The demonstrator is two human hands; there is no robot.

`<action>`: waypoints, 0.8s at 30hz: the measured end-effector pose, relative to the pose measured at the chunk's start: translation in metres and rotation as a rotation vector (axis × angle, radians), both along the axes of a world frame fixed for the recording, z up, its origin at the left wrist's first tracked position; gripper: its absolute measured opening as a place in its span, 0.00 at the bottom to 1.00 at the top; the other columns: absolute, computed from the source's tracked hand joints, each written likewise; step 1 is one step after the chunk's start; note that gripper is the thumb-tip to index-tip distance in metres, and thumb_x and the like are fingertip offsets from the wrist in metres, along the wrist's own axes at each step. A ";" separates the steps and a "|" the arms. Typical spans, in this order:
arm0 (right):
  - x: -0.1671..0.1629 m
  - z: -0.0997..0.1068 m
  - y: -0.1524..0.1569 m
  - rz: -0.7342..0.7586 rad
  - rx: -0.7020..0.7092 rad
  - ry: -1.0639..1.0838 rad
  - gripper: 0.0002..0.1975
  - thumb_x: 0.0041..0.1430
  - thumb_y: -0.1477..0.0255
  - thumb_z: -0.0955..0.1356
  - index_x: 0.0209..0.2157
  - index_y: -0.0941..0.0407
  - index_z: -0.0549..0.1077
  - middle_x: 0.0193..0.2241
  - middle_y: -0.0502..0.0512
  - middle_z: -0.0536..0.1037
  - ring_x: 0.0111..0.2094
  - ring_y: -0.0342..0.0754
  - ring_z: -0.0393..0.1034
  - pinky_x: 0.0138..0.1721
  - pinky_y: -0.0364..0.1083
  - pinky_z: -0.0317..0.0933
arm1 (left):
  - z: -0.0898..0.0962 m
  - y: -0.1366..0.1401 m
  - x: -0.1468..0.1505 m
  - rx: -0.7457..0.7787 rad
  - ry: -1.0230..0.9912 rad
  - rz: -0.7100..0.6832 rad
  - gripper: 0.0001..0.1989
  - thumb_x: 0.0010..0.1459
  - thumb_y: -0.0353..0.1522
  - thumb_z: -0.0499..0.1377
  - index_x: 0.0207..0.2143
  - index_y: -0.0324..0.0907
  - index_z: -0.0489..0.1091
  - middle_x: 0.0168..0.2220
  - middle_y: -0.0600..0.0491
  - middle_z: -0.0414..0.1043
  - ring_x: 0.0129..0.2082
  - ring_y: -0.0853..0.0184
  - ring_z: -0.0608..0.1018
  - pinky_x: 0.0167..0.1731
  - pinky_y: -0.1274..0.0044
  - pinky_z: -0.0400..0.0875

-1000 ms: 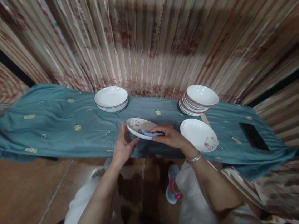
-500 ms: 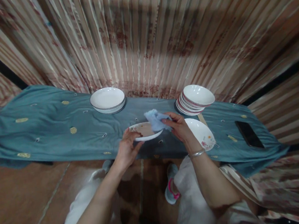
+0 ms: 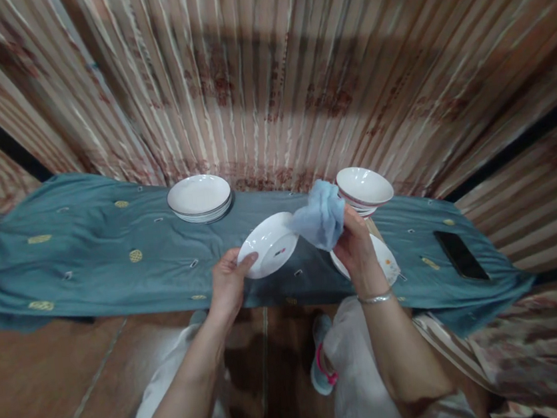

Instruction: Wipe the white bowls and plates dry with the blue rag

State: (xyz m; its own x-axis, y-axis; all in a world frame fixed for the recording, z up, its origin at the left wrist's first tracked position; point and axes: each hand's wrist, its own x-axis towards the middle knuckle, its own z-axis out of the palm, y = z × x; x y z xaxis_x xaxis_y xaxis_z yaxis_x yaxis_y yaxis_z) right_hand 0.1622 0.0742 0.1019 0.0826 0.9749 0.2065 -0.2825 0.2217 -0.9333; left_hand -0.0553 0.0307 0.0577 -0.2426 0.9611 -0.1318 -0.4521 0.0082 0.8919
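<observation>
Pinched at its left edge by my left hand (image 3: 229,280), a white plate (image 3: 262,246) is held tilted above the cloth-covered table, its underside with a small dark mark facing me. My right hand (image 3: 358,247) is closed on a crumpled light blue cloth (image 3: 322,214), whose left end is at the plate's right rim. Behind my right wrist lies a white plate with a flower print (image 3: 385,260), partly hidden. Just past that hand stands a stack of white bowls (image 3: 365,187) with reddish rims.
Several dark-rimmed white plates (image 3: 200,194) are stacked at the table's back left. A black phone (image 3: 461,255) lies on the right of the teal tablecloth (image 3: 99,270). A pleated curtain (image 3: 245,92) hangs directly behind the table, and black poles stand at both sides.
The plate in my left hand has been turned over, from its patterned inside to its plain underside. My right hand with the cloth has moved right and slightly away from the plate's middle.
</observation>
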 end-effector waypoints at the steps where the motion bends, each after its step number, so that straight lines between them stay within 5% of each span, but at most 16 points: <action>1: -0.001 0.003 -0.001 -0.018 0.014 -0.002 0.15 0.51 0.61 0.70 0.39 0.52 0.71 0.33 0.49 0.77 0.33 0.46 0.72 0.37 0.46 0.67 | -0.001 0.001 0.000 0.001 -0.018 0.010 0.17 0.31 0.36 0.73 0.23 0.39 0.74 0.23 0.55 0.77 0.22 0.71 0.73 0.26 0.79 0.65; 4: -0.015 0.007 -0.008 -0.061 0.075 -0.095 0.21 0.53 0.63 0.70 0.49 0.52 0.69 0.41 0.53 0.78 0.40 0.49 0.74 0.43 0.48 0.68 | -0.002 0.004 -0.001 0.008 -0.037 0.025 0.17 0.31 0.37 0.74 0.24 0.38 0.75 0.24 0.54 0.77 0.23 0.70 0.74 0.27 0.79 0.65; 7: -0.042 0.002 -0.018 -0.108 0.207 -0.409 0.23 0.58 0.65 0.68 0.55 0.52 0.66 0.49 0.57 0.75 0.49 0.51 0.71 0.50 0.51 0.65 | -0.003 0.005 -0.002 0.011 -0.016 0.013 0.17 0.32 0.37 0.74 0.25 0.38 0.75 0.23 0.55 0.77 0.22 0.70 0.73 0.26 0.79 0.65; 11: -0.081 -0.016 -0.031 -0.037 0.483 -1.017 0.21 0.66 0.72 0.59 0.60 0.52 0.64 0.62 0.59 0.63 0.63 0.54 0.55 0.63 0.56 0.50 | -0.003 0.004 -0.003 0.033 -0.014 -0.020 0.17 0.33 0.37 0.73 0.25 0.38 0.74 0.20 0.57 0.74 0.19 0.73 0.71 0.24 0.80 0.64; 14: -0.097 -0.028 -0.030 -0.012 0.599 -1.244 0.24 0.67 0.75 0.57 0.62 0.51 0.61 0.65 0.56 0.59 0.68 0.55 0.41 0.65 0.60 0.39 | -0.002 0.003 -0.005 0.060 -0.026 -0.044 0.17 0.35 0.37 0.73 0.26 0.38 0.73 0.20 0.57 0.74 0.18 0.74 0.69 0.22 0.81 0.62; 17: -0.098 -0.035 -0.022 -0.048 0.582 -1.287 0.25 0.67 0.72 0.58 0.64 0.50 0.57 0.66 0.56 0.56 0.69 0.57 0.35 0.65 0.64 0.33 | 0.001 0.002 -0.008 0.041 -0.020 -0.061 0.18 0.35 0.37 0.73 0.26 0.38 0.72 0.21 0.57 0.74 0.19 0.73 0.71 0.22 0.81 0.63; 24: -0.084 -0.050 0.005 -0.067 0.405 -1.015 0.27 0.68 0.64 0.55 0.65 0.58 0.54 0.67 0.62 0.53 0.69 0.52 0.40 0.67 0.57 0.39 | 0.006 0.001 -0.011 0.004 -0.027 -0.090 0.21 0.32 0.38 0.74 0.26 0.38 0.71 0.21 0.55 0.76 0.19 0.71 0.73 0.24 0.79 0.67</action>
State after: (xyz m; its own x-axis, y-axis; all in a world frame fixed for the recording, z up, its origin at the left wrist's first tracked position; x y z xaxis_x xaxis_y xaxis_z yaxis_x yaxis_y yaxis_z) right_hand 0.0782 0.0794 0.0523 -0.2569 0.8190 0.5130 0.6009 0.5511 -0.5789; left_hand -0.0665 0.0313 0.0636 -0.1521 0.9794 -0.1328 -0.4733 0.0458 0.8797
